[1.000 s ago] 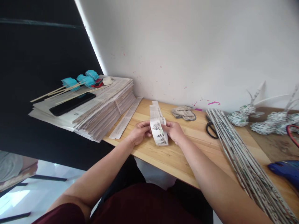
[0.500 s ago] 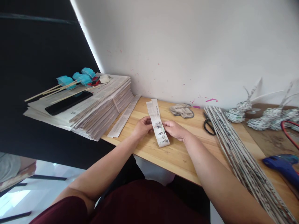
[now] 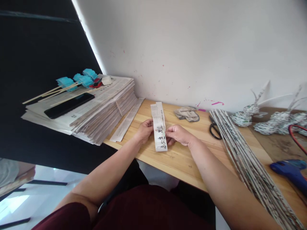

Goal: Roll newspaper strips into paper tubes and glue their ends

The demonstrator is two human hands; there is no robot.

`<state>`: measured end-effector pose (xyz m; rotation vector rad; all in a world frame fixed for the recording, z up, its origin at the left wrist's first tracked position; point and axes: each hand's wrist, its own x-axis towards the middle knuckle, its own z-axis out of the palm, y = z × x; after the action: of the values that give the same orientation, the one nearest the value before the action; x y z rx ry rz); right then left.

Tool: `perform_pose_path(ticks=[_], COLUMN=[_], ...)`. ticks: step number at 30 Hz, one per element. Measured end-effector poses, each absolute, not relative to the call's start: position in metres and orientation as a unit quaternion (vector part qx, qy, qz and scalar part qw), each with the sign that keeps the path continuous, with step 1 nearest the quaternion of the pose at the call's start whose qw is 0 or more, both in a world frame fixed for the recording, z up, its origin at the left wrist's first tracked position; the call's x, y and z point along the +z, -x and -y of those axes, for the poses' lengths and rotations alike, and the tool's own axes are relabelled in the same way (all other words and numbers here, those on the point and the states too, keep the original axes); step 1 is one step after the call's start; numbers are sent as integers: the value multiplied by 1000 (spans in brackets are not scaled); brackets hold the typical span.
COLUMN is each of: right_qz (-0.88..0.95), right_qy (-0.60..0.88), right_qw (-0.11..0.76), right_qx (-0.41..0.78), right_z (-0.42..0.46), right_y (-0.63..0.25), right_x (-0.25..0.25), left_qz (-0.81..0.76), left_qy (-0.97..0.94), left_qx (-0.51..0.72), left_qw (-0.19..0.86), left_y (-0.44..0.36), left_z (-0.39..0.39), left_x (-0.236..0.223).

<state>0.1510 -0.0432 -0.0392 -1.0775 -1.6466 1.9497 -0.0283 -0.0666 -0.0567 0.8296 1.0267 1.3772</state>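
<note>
Between my hands is a folded newspaper strip (image 3: 158, 127), printed with small dark and green pictures near its lower end. It runs lengthwise away from me, just over the wooden table (image 3: 177, 163). My left hand (image 3: 145, 131) grips its left edge, with some fingers hidden behind the paper. On the other side my right hand (image 3: 177, 134) pinches the right edge between thumb and fingers. Another long newspaper strip (image 3: 127, 123) lies on the table to the left, beside the newspaper stack (image 3: 112, 108).
A phone (image 3: 69, 105) and blue pieces on sticks (image 3: 85, 80) rest on the stack. Gloves (image 3: 187, 113) lie near the wall. To the right are scissors (image 3: 215, 131), a bundle of rolled paper sticks (image 3: 249, 163), woven paper pieces (image 3: 242, 116) and a blue glue gun (image 3: 287, 169).
The lower end of the newspaper strip has swung left, so it now lies straighter. My right hand has shifted slightly left and down along its edge.
</note>
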Motion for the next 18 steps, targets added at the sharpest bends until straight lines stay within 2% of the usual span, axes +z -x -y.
perform_pose_path(ticks=[7, 18], right_qz=[603, 539], right_qy=[454, 456], right_qw=[250, 294], right_qx=[607, 645], right_z=[49, 44], right_y=[-140, -141], right_x=[-41, -48], left_qz=[-435, -486], left_qy=[-386, -403], left_qx=[575, 561], left_qw=[575, 535], left_y=[27, 43], left_z=[73, 65], left_x=[-53, -55])
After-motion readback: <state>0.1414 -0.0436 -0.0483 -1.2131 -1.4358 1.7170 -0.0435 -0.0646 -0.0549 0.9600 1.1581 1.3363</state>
